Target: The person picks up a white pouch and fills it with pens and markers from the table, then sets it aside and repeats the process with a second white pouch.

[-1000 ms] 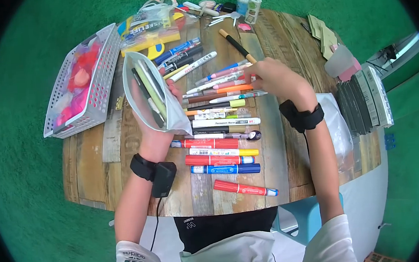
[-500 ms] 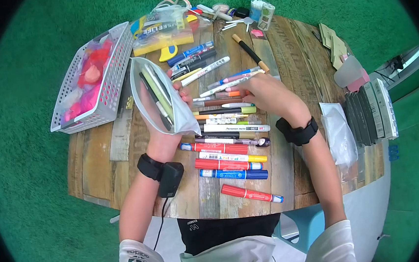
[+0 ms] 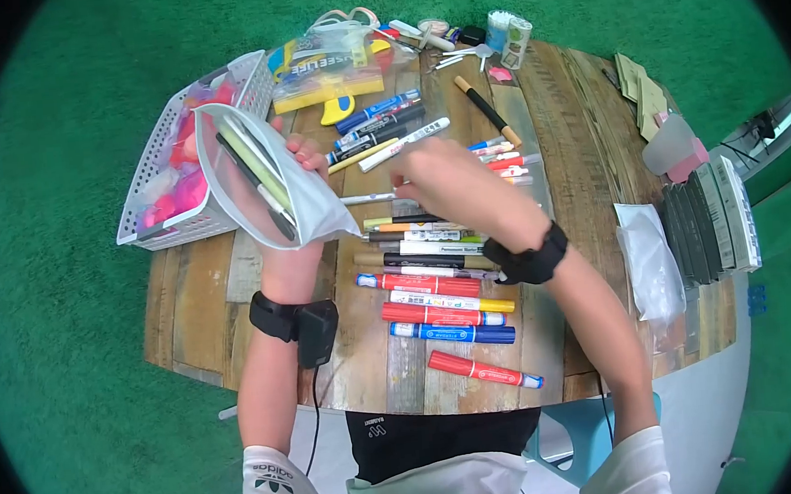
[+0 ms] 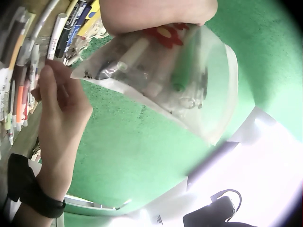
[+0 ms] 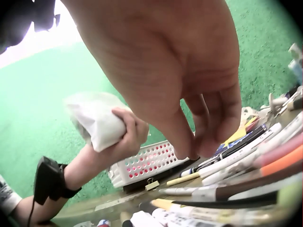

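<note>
Round plank table [image 3: 231, 288] on green carpet, person seated at its 6 o'clock edge.

White perforated basket [image 3: 154, 187] at about 10 o'clock on the tabletop, pink and red items inside.

Clear zip pouch [image 3: 265, 178] is lifted above the table at roughly 10 o'clock from centre, just right of the basket. Left hand [image 3: 301, 162] holds it up, fingers curled round its right edge, mouth gaping toward the viewer. Several pens and a green marker lie inside; the left wrist view shows them through the plastic [image 4: 175, 71].

Yellow-labelled packet [image 3: 326, 67] at 12 o'clock, a blue-and-yellow tool just below it.

Crumpled clear bag [image 3: 648, 264] at 3 o'clock, a row of dark boxes [image 3: 709, 218] beyond it at the rim.

Rows of markers and pens fill the middle. Nearest the person: red marker [image 3: 479, 369] at 6 o'clock, blue marker [image 3: 453, 333] above it, then red and yellow ones. Dark marker with tan cap [image 3: 487, 110] angled at 1 o'clock.

Right hand [image 3: 442, 183] hovers over the pen row at centre, fingers bent downward and drawn together; the right wrist view [image 5: 203, 137] shows fingertips just above the pens, touching or not, cannot tell. Nothing visibly pinched.

Black wrist straps on both arms.
</note>
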Tool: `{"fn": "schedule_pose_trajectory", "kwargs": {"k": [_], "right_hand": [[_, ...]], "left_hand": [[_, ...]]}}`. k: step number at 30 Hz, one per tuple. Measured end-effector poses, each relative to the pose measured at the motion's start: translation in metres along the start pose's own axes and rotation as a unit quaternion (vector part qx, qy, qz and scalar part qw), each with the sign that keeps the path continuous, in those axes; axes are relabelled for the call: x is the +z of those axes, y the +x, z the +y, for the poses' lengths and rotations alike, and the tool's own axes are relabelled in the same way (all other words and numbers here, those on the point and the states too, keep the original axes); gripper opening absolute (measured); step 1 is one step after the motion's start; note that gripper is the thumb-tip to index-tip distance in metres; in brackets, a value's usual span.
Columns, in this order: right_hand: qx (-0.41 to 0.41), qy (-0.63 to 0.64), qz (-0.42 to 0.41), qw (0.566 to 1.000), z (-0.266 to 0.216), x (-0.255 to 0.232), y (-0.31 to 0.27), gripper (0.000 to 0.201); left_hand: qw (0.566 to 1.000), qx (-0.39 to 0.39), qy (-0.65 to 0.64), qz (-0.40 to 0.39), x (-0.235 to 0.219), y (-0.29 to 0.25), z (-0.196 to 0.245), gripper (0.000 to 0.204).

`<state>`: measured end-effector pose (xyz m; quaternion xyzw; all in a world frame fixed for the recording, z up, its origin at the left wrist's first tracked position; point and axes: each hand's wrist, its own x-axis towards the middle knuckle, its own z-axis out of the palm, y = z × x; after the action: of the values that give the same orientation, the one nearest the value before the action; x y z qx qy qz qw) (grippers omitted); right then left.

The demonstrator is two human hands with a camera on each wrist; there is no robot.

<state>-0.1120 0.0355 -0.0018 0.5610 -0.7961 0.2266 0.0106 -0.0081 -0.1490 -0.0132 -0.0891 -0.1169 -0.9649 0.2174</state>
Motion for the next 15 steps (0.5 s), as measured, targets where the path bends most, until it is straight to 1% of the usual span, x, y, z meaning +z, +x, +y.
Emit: {"fn": "schedule_pose_trajectory", "kwargs": {"k": [1,2,3,5,6,8,10,11,12,14,15], "right_hand": [[-0.004,0.003,0.002,1.000,-0.004,0.011,0.008,0.014],[-0.026,-0.018,0.029,0.999,-0.007,0.024,0.015,0.014],[-0.049,-0.039,0.056,0.996,-0.008,0.035,0.021,0.015],[-0.047,-0.035,0.042,0.997,-0.008,0.047,0.028,0.016],[-0.037,-0.032,0.027,0.998,-0.008,0.053,0.032,0.016],[-0.052,-0.030,0.013,0.998,0.002,0.057,0.039,0.016],[-0.095,-0.005,0.060,0.994,0.006,0.043,0.041,0.016],[-0.095,0.033,0.059,0.993,0.010,0.032,0.042,0.016],[-0.094,0.069,0.056,0.992,0.011,0.014,0.043,0.017],[0.001,0.099,0.032,0.995,0.011,-0.018,0.042,0.017],[-0.002,0.095,0.028,0.995,0.017,-0.025,0.041,0.017]], "left_hand": [[0.999,0.025,0.018,0.020,0.003,0.001,0.002,0.061],[0.999,0.030,0.021,0.018,0.006,0.002,0.005,0.061],[0.997,0.047,0.037,0.039,0.010,0.003,0.008,0.061],[0.992,0.084,0.048,0.085,0.023,0.003,0.009,0.058],[0.991,0.090,0.049,0.083,0.022,0.003,0.012,0.058],[0.997,0.079,0.012,-0.004,0.015,0.003,0.021,0.063],[0.995,0.098,0.027,-0.011,0.020,0.004,0.025,0.065],[0.995,0.098,0.015,0.008,0.025,0.003,0.025,0.056],[0.995,0.096,0.001,0.026,0.030,0.003,0.026,0.051],[0.995,0.093,-0.023,0.020,0.033,0.001,0.029,0.048],[0.995,0.097,-0.027,0.013,0.034,0.001,0.030,0.048]]}}
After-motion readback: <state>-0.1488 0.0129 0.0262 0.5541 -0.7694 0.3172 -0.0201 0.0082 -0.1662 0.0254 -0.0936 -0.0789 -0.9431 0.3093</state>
